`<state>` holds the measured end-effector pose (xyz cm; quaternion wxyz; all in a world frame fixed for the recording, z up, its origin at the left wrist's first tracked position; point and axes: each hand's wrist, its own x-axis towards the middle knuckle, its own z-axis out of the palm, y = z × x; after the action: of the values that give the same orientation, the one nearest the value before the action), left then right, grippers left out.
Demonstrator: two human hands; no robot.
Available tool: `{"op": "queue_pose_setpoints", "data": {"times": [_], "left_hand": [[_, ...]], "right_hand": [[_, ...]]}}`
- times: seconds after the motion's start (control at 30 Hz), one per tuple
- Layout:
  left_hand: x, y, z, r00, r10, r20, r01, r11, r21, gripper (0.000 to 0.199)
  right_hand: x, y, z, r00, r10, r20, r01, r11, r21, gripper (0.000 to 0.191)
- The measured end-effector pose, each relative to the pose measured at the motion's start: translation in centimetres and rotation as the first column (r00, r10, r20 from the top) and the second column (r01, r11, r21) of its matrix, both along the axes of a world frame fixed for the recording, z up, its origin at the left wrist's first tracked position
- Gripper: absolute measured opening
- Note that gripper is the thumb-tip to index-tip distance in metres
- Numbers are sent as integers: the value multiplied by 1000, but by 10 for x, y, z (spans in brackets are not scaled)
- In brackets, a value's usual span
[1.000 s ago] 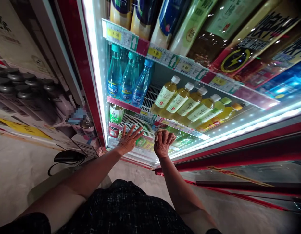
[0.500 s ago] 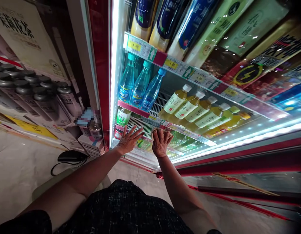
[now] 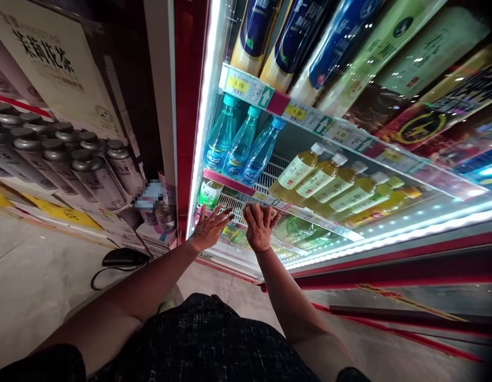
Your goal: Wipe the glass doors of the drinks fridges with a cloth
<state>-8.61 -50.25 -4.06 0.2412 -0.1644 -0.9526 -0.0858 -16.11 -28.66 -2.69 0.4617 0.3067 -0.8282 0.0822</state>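
My left hand [image 3: 208, 232] hovers at the front of the lit drinks cooler, fingers spread, holding nothing. Just behind its fingertips stands a green-labelled tea bottle [image 3: 209, 192]. My right hand [image 3: 259, 229] is closed over a crumpled tan cloth [image 3: 274, 214], mostly hidden under the fingers, near the front edge of a wire shelf [image 3: 235, 204]. On the shelf above stand blue soda bottles [image 3: 258, 154] at the left. To their right is a row of yellow-green tea bottles [image 3: 296, 171] with white caps.
Larger bottles [image 3: 285, 48] fill the upper shelf above a price strip [image 3: 249, 87]. To the left, grey-capped bottles [image 3: 90, 175] stand in a display. A black pouch [image 3: 124, 258] with a strap is low at left. The red-edged cooler door [image 3: 389, 265] lies to the right.
The view has turned slightly, so the cooler sits further right in the picture. My right hand with the cloth has shifted a little left along the shelf front; my left hand remains spread.
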Motion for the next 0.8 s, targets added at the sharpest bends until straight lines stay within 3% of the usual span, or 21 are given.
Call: {"op": "queue_pose_setpoints", "data": {"times": [0.13, 0.33, 0.57, 0.8], "left_hand": [[1, -11, 1, 1000, 4, -10, -4, 1000, 19, 67], [3, -34, 0, 999, 31, 29, -32, 999, 33, 70], [3, -55, -5, 998, 59, 16, -60, 998, 23, 67], [8, -76, 0, 998, 61, 34, -62, 997, 40, 67]], "right_hand": [[-8, -21, 14, 999, 9, -44, -12, 997, -72, 60], [6, -40, -4, 999, 48, -11, -48, 999, 23, 52], [-4, -71, 22, 999, 50, -16, -51, 998, -47, 62], [8, -90, 9, 997, 64, -30, -62, 996, 66, 52]]}}
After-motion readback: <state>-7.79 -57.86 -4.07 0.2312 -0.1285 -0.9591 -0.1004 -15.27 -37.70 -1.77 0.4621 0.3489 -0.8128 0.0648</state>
